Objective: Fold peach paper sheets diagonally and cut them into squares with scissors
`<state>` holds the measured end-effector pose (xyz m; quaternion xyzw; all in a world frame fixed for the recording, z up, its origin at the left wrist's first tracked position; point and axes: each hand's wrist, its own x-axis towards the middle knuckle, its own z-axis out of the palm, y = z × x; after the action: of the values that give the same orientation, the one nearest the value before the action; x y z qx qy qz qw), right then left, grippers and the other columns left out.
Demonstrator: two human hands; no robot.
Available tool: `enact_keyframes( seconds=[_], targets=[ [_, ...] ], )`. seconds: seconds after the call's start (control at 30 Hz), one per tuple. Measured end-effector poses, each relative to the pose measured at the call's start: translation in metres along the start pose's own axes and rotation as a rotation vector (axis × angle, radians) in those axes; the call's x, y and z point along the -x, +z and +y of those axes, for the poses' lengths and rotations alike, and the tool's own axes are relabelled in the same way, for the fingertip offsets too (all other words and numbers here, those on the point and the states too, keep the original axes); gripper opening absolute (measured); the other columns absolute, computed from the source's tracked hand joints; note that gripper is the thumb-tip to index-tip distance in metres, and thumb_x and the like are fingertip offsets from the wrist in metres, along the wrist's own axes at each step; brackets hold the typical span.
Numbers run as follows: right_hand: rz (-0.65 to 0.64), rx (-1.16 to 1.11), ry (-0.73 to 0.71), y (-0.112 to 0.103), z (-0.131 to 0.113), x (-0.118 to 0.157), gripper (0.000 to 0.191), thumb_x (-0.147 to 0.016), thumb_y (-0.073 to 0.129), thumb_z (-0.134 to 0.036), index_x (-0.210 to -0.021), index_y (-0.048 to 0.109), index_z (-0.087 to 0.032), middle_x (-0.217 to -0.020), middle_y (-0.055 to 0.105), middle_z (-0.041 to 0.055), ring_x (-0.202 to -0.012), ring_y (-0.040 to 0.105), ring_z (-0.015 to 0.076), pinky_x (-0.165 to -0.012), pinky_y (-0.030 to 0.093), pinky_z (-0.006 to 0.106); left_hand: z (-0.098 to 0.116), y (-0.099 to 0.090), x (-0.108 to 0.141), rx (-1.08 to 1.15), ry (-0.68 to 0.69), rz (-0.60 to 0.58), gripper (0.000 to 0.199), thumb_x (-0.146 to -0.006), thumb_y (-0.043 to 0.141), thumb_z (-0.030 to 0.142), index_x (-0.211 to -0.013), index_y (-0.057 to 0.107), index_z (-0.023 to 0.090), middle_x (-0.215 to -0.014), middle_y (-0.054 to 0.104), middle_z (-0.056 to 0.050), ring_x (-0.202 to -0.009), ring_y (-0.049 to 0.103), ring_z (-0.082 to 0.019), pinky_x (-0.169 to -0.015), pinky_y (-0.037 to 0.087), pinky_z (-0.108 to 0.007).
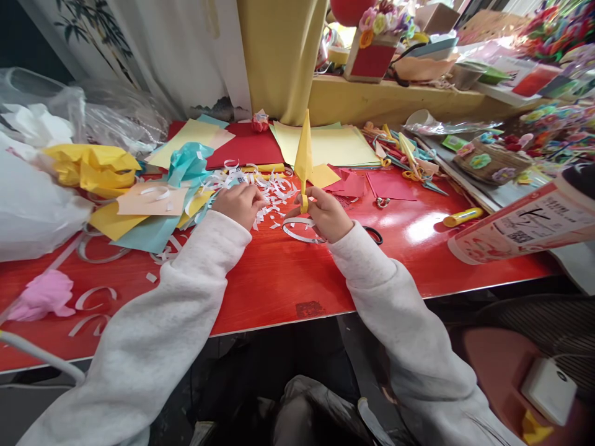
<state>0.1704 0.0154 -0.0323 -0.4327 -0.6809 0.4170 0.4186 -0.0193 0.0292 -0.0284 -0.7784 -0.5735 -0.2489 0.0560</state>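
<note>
While the red desk (279, 291) stretched before us, our left hand (238, 204) lay with fingers curled, and we could not tell whether it gripped anything. Our right hand (328, 214), the nearer, pinched the lower end of the yellow folded paper (304, 155), rightward of the left hand, long axis nearly upright. A white paper loop (302, 240) hung below that end; white scraps (276, 195) lay beside the left hand.

The folded paper (304, 155) is yellow, the curled strip (297, 220) white. Pale grey sleeves (149, 316) cross a red table (283, 279); the scraps (279, 195) are mostly white, one tissue (44, 296) pink, another teal. A white hanging cloth (181, 49) bears dark bamboo; the curtain (279, 56) is mustard.
</note>
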Motion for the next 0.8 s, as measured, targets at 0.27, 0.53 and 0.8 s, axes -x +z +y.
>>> enact_keyframes(
  seconds=[0.27,0.53,0.8],
  targets=[
    [-0.004,0.033,0.002,-0.0004,-0.0011,0.001,0.009,-0.08,0.042,-0.031,-0.081,0.043,-0.022,-0.065,0.064,0.0006,-0.057,0.056,0.0139,-0.051,0.045,0.026,-0.0044,0.0025,0.0002,-0.007,0.025,0.066,0.014,-0.078,0.056,0.023,-0.09,0.062,0.024,-0.081,0.065,-0.003,-0.084,0.058,-0.022,-0.078,0.037,-0.034],
    [-0.015,0.031,-0.009,-0.0004,0.0016,-0.0007,0.01,-0.08,0.039,-0.03,-0.082,0.043,-0.021,-0.066,0.062,0.0007,-0.059,0.059,0.0149,-0.053,0.046,0.027,-0.0062,0.0006,0.0004,0.025,0.013,0.11,0.024,-0.081,0.049,0.022,-0.102,0.061,0.026,-0.085,0.064,-0.004,-0.09,0.056,-0.023,-0.088,0.033,-0.038],
    [-0.003,0.033,-0.007,-0.0005,0.0016,-0.0004,0.012,-0.081,0.043,-0.033,-0.083,0.044,-0.021,-0.07,0.063,0.0024,-0.065,0.06,0.0164,-0.056,0.047,0.028,-0.0078,0.0008,-0.0009,0.013,0.007,0.097,0.009,-0.079,0.054,0.026,-0.083,0.062,0.024,-0.077,0.062,-0.003,-0.088,0.057,-0.023,-0.093,0.031,-0.039]
  ],
)
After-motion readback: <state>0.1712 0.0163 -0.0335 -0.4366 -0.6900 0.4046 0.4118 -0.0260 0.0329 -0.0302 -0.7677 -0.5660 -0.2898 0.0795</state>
